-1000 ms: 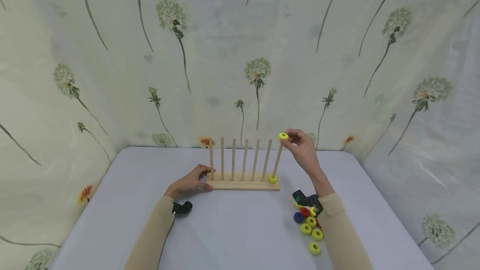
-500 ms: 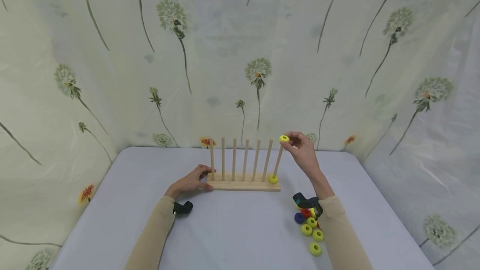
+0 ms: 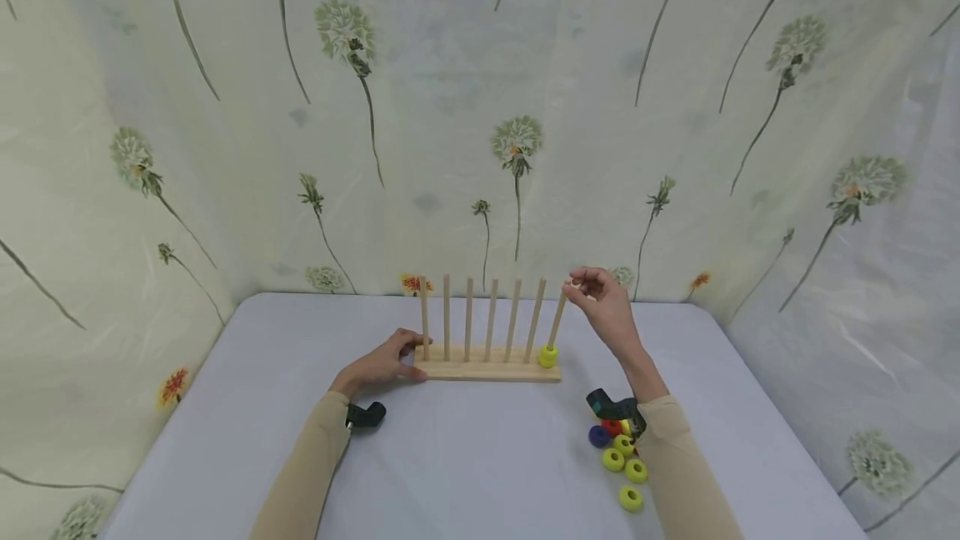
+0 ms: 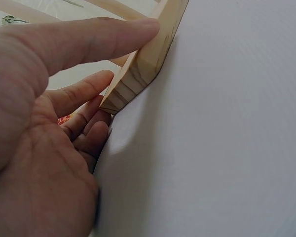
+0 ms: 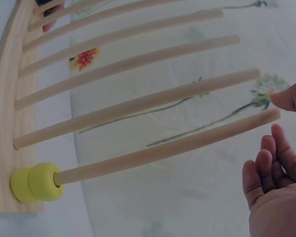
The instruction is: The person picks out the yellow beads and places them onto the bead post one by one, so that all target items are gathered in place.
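Note:
A wooden peg rack with a row of several upright pegs stands on the table. My left hand grips the left end of its base; in the left wrist view the thumb lies along the base, with the other fingers behind it. Two yellow rings sit stacked at the foot of the rightmost peg. My right hand is at that peg's top with nothing in it. In the right wrist view its thumb and fingers stand apart around the peg's tip.
Loose rings lie at the right front of the white table: several yellow rings, a blue ring and a red ring. The right forearm partly covers them. A flowered curtain hangs behind the table.
My right hand has lowered the yellow ring onto the tip of the rightmost peg and let it go. The ring has dropped onto the one below. My left hand stays in place.

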